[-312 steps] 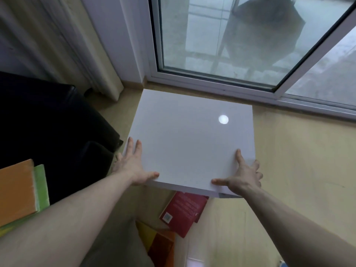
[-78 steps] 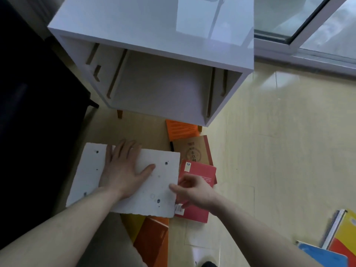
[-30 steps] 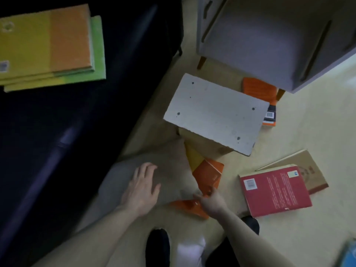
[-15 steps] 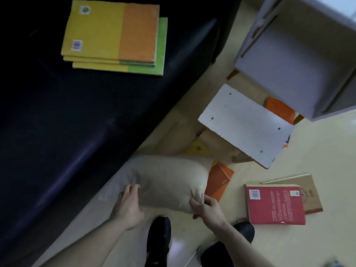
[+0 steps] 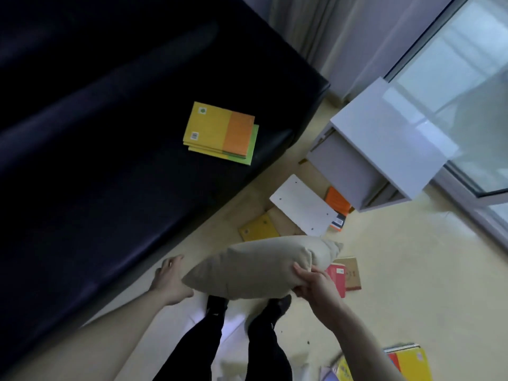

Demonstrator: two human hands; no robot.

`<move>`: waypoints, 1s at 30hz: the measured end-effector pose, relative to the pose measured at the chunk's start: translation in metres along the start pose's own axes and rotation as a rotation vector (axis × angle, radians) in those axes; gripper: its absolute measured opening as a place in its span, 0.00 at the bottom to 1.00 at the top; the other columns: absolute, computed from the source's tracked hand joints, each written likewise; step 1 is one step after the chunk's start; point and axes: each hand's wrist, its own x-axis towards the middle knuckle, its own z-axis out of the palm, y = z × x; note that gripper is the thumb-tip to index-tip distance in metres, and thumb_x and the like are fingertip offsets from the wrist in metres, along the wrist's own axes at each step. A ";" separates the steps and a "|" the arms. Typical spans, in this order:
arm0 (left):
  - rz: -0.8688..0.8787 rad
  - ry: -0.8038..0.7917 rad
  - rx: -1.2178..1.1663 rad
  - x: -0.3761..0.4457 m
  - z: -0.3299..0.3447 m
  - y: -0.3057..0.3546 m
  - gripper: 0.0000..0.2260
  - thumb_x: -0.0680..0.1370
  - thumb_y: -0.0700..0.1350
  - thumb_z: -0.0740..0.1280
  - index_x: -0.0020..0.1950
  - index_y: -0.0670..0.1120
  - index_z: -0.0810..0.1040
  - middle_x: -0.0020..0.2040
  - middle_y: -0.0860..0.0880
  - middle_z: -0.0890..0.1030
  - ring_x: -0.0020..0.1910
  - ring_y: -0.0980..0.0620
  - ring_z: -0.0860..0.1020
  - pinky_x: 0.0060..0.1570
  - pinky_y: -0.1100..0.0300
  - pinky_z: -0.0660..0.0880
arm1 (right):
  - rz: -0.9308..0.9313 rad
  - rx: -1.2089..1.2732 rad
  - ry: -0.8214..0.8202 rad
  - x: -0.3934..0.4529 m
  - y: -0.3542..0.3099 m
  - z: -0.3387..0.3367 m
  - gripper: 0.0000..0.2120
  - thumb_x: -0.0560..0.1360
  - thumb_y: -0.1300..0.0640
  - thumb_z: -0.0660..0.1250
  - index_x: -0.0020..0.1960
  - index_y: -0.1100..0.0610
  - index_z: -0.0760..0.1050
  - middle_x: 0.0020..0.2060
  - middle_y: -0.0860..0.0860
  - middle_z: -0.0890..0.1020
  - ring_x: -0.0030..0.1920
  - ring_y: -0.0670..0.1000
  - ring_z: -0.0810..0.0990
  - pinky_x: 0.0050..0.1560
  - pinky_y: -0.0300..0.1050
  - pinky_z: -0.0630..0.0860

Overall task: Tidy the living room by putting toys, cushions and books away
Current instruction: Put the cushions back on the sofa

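The cushion (image 5: pixel 255 266), which lay on the floor half a second ago, is now lifted clear, so it can go onto the sofa (image 5: pixel 110 133). The left hand (image 5: pixel 169 279) supports its left end; I cannot tell how its fingers lie. The right hand (image 5: pixel 312 283) has its fingers pinching the right corner. On the sofa seat lies a stack of books (image 5: pixel 221 133). Further right, a white board (image 5: pixel 302 206) and loose books (image 5: pixel 343 273) litter the floor (image 5: pixel 398 284) beside the white cabinet (image 5: pixel 384 144), still to clear.
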 end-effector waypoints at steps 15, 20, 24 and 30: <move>-0.191 0.257 -0.913 -0.210 -0.110 -0.036 0.12 0.81 0.52 0.68 0.57 0.45 0.79 0.50 0.45 0.81 0.48 0.46 0.79 0.45 0.53 0.78 | -0.227 -0.168 -0.233 -0.182 -0.089 0.034 0.16 0.79 0.53 0.69 0.59 0.65 0.79 0.42 0.56 0.85 0.40 0.52 0.83 0.54 0.53 0.80; -0.129 0.506 -1.088 -0.251 -0.126 -0.064 0.12 0.81 0.53 0.69 0.60 0.50 0.72 0.52 0.47 0.78 0.48 0.46 0.78 0.43 0.50 0.79 | -0.296 -0.385 -0.129 -0.170 -0.103 0.070 0.20 0.80 0.43 0.67 0.63 0.56 0.78 0.49 0.55 0.85 0.46 0.53 0.84 0.48 0.46 0.80; -0.096 0.568 -1.231 -0.273 -0.149 -0.101 0.11 0.80 0.51 0.70 0.60 0.52 0.74 0.54 0.47 0.78 0.55 0.41 0.79 0.56 0.42 0.80 | -0.381 -0.637 0.024 -0.151 -0.108 0.127 0.25 0.80 0.40 0.64 0.68 0.56 0.73 0.50 0.56 0.84 0.47 0.55 0.85 0.48 0.51 0.83; -0.063 0.718 -1.202 -0.279 -0.191 -0.187 0.10 0.81 0.50 0.69 0.60 0.50 0.75 0.54 0.49 0.78 0.51 0.50 0.77 0.54 0.50 0.75 | -0.481 -0.915 0.193 -0.149 -0.101 0.251 0.23 0.82 0.45 0.59 0.70 0.59 0.71 0.50 0.54 0.82 0.49 0.55 0.81 0.47 0.47 0.75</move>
